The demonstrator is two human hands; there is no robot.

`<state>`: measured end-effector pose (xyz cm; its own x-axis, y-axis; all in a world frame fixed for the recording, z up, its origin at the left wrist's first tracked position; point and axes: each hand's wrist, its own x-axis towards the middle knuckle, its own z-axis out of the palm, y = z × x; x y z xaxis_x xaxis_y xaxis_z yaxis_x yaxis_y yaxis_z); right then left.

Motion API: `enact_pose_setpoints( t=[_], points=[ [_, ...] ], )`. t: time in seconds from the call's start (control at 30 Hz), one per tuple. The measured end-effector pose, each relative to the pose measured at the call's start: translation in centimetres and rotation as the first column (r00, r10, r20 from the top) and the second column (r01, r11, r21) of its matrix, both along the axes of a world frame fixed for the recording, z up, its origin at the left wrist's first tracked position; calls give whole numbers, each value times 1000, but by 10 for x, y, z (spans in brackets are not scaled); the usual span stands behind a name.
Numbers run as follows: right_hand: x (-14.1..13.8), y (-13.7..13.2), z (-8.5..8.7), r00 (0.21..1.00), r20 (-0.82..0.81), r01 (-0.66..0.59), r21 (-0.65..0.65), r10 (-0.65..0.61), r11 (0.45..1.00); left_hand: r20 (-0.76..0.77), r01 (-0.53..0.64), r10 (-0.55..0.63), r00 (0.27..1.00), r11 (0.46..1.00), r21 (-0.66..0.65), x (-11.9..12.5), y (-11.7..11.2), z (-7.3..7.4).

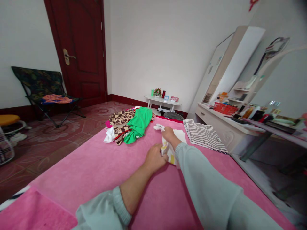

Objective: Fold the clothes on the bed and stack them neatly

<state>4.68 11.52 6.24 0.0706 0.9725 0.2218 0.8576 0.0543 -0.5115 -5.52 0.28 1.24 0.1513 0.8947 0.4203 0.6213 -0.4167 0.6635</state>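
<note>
A white garment with yellow print point(171, 156) lies partly lifted on the pink bedspread point(96, 172). My left hand point(155, 157) grips its near left edge, fingers closed on the cloth. Farther along the same garment, my right hand point(169, 134) pinches the cloth by its upper left part. My right sleeve hides some of the garment. To the right sits a folded striped shirt point(203, 134), on top of other folded cloth. Beyond my hands on the left is a loose heap with a green garment point(140, 123) and a brown checkered garment point(122, 117).
A dressing table point(216, 119) with a red basket point(224, 108) and several bottles runs along the right. Behind the bed stands a small white table point(163, 101). A folding chair point(48, 92) is at the left, near a dark red door point(79, 48).
</note>
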Motion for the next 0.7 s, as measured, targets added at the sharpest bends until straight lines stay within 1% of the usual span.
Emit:
enact_pose_setpoints(
  t=[0.07, 0.13, 0.2, 0.27, 0.3, 0.33, 0.37, 0.4, 0.43, 0.47, 0.53, 0.57, 0.63, 0.67, 0.7],
  points=[
    [4, 3, 16, 986, -168, 17, 36, -11, 999, 154, -94, 82, 985, 993, 71, -5, -1, 13],
    [3, 4, 36, 939, -343, 12, 70, 12, 997, 284, -193, 139, 949, 966, 172, -11, -6, 32],
    [1, 3, 57, 863, -503, 3, 107, 52, 994, 349, -237, 125, 929, 924, 300, -17, -13, 56],
    [3, -3, 74, 774, -627, 7, 139, 83, 990, 338, -224, 84, 938, 888, 402, -18, -23, 80],
    [7, -7, 79, 732, -675, 12, 150, 93, 989, 306, -204, 70, 950, 878, 433, -17, -28, 90],
    [13, -13, 81, 692, -715, 20, 157, 100, 987, 261, -180, 63, 963, 874, 452, -14, -35, 98],
    [21, -21, 79, 657, -747, 28, 159, 102, 987, 205, -149, 59, 977, 876, 458, -9, -41, 103],
    [32, -31, 72, 628, -772, 38, 156, 98, 987, 139, -111, 53, 989, 885, 452, -2, -48, 105],
    [46, -41, 62, 604, -792, 49, 148, 89, 988, 64, -63, 39, 997, 900, 432, 6, -55, 104],
    [61, -53, 47, 586, -808, 65, 134, 71, 989, -16, -3, 11, 1000, 917, 398, 14, -62, 99],
    [97, -77, 12, 566, -825, 107, 92, 15, 990, -179, 147, -97, 979, 945, 291, 33, -76, 82],
    [115, -88, -7, 549, -835, 142, 59, -29, 988, -254, 231, -172, 952, 948, 221, 43, -82, 71],
    [149, -105, -40, 518, -850, 227, 24, -100, 973, -381, 385, -329, 864, 919, 81, 59, -92, 49],
    [163, -109, -52, 496, -860, 287, 31, -121, 957, -432, 448, -391, 813, 893, 34, 64, -96, 39],
    [174, -112, -60, 491, -862, 343, 56, -128, 938, -470, 496, -435, 768, 868, 6, 69, -99, 31]
  ],
)
